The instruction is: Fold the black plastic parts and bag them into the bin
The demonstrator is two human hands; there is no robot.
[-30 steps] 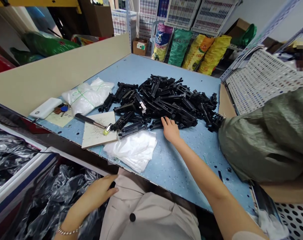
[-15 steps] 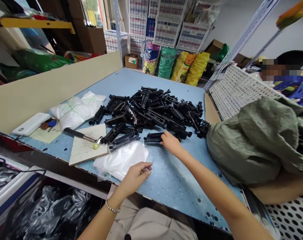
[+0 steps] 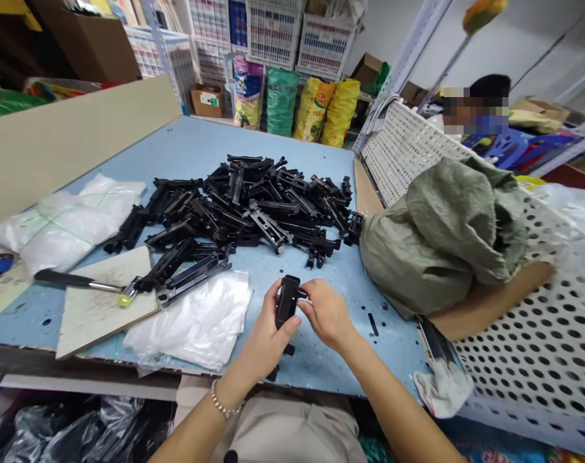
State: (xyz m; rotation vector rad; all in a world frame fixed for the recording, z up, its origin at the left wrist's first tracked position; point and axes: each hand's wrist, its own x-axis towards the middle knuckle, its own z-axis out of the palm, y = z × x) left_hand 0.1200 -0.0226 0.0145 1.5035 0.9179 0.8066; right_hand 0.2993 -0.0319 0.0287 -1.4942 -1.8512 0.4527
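Both hands meet over the near edge of the blue table (image 3: 186, 148). My left hand (image 3: 266, 337) is wrapped round a long black plastic part (image 3: 286, 302), held end-on toward me. My right hand (image 3: 327, 313) pinches the top of the same part from the right. Beyond them lies a big pile of the same black plastic parts (image 3: 254, 202). A stack of clear plastic bags (image 3: 196, 321) lies flat just left of my left hand.
A beige board (image 3: 102, 299) with a black-handled tool (image 3: 75, 281) lies at the left. Bundled white bags (image 3: 65, 222) sit behind it. A green sack (image 3: 441, 231) rests at the right against a white perforated panel (image 3: 538, 334). Another person (image 3: 485, 106) sits beyond it.
My right hand pulled one black part out of the pile toward me. My left hand rose from my lap and closed on it. The view swung to the right.
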